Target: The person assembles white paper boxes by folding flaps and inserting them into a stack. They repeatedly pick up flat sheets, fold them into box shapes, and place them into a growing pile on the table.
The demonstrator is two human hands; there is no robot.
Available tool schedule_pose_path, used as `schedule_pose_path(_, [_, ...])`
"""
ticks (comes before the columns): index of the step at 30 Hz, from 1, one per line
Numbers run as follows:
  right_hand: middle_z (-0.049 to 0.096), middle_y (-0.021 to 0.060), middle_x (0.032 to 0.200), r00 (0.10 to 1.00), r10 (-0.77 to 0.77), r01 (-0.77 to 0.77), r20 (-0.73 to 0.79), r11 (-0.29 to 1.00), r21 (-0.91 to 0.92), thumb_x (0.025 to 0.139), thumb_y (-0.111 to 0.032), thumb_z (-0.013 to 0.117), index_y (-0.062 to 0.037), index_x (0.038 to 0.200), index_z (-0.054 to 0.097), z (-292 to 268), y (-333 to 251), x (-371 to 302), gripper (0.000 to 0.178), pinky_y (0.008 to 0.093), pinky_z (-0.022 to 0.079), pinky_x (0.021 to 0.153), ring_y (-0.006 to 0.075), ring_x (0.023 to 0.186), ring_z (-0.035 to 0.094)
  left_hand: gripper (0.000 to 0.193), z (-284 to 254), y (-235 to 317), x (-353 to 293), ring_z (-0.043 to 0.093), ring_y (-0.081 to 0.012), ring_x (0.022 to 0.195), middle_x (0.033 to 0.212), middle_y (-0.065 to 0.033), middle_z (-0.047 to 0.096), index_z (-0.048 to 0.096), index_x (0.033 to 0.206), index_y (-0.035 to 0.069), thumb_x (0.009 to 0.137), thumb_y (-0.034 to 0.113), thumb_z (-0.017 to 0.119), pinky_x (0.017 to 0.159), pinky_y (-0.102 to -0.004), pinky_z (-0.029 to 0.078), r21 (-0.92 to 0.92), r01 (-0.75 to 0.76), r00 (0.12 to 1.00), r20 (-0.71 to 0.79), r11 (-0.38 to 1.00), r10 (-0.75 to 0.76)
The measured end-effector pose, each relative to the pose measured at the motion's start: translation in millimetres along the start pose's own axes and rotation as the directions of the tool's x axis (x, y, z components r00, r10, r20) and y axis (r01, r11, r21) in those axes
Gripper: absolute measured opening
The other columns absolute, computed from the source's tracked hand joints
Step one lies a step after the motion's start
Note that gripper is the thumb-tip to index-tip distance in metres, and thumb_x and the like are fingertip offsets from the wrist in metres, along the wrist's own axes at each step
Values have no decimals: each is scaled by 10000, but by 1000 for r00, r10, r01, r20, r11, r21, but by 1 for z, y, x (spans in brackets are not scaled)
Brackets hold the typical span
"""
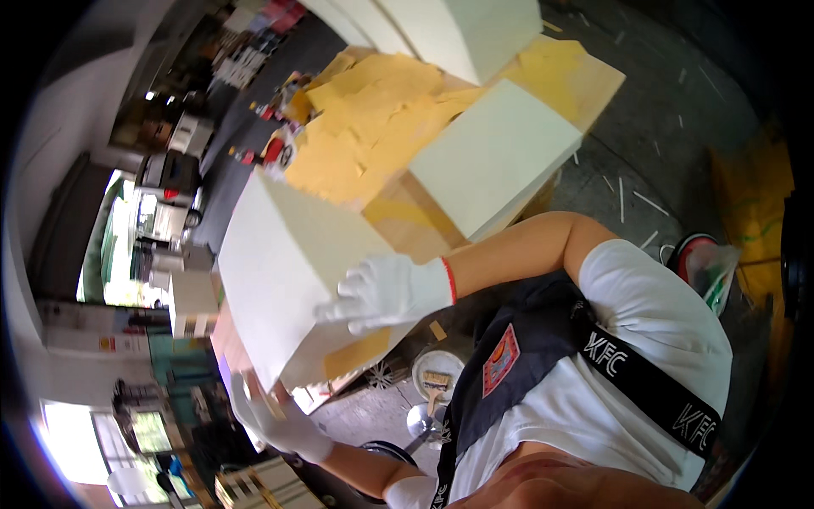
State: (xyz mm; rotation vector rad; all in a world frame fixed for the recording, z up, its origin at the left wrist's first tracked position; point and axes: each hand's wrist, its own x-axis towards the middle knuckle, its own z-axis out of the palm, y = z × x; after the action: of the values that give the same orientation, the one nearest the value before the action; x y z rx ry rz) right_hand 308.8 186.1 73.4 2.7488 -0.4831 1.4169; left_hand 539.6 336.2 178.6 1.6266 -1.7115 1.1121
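While my right hand (390, 293), in a white glove with a red cuff, lies with its fingers spread against the near side of the large white box (275, 263), I see those fingers released, resting on the surface without wrapping around anything. From my remote seat I make out my left hand (284, 424), also gloved in white, close by the box's lower corner; its fingers bend there, but I cannot tell whether they grasp the edge or merely touch it. The box sits tilted in my view at the near left end of the counter (225, 335), with a tan patch on its underside. Beyond it, rumpled yellow paper (381, 119) spreads over the counter, a flatter white box (500, 153) lies to the right, and another tall white box (441, 34) stands at the far end. Near the paper's left edge I see a bottle (246, 155) with a red label. Below the counter, a paintbrush (436, 380) rests across a round tub (419, 366) on the grey floor (360, 416), and thin white strips (621, 199) lie scattered on the floor to the right.
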Motion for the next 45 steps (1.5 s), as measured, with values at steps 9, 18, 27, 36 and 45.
schedule_pose_path(9, [603,165,1229,878,469,-468,95,883,-41,964,-361,594,-112,1314,573,-87,182,-193,430,464,470,988,367,1131,589,383,141,269,21,651,-360,1095,1157,-150,680,697,1146,87,781,132,802,956,-423,513,-832,9,884,266,555,384])
schedule_pose_path(18, [574,233,1321,200,980,-965,-11,195,-177,871,-538,640,-13,1346,524,-162,335,-313,717,466,450,1019,392,1224,549,528,341,455,45,596,-302,1197,1339,-100,622,615,1337,134,844,262,754,1001,-400,489,-768,148,513,599,624,615])
schedule_pose_path(27, [540,212,1375,383,922,-922,51,378,87,921,-393,632,-78,1424,500,-154,352,-324,608,491,448,1011,412,1253,520,613,425,478,57,533,-328,1251,1334,-111,599,573,1385,131,815,234,774,1065,-438,436,-469,239,632,740,850,230])
schedule_pose_path(36, [568,163,1348,765,637,-626,99,770,-121,817,-144,588,-112,1360,574,-190,343,-294,544,493,447,1061,368,1227,551,517,405,461,60,503,-322,1309,1401,-138,552,595,1338,67,832,-22,654,1081,-412,434,-469,763,532,846,445,-22])
schedule_pose_path(45, [613,116,1298,775,608,-604,175,793,-79,846,-160,539,-104,1319,620,-185,347,-300,483,492,453,1070,319,1188,594,516,411,450,73,463,-410,1349,1391,-150,569,676,1227,71,723,-44,674,1124,-479,390,-651,333,695,658,682,290])
